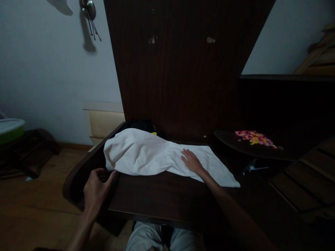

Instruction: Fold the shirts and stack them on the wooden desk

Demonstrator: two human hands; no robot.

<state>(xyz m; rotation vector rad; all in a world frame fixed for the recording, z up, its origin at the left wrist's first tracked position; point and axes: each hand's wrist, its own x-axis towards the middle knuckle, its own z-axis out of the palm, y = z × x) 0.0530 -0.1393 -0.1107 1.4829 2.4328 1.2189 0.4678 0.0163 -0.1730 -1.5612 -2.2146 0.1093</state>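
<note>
A long white cloth, perhaps a garment, lies across the dark wooden desk. Its left part is bunched and wrinkled, while the right end spreads flatter. My right hand rests on the flatter part with its fingers stretched out. At the lower left corner of the cloth is my left hand, thumb and fingers curved and apart. The thumb tip is close to the cloth's edge; whether it touches, I cannot tell. Nothing shows between the fingers of either hand.
Small pink, red and yellow pieces lie on a dark shelf to the right. A raised rim bounds the desk's left side. Behind the cloth are a dark item and a tall panel. A green tub stands far left.
</note>
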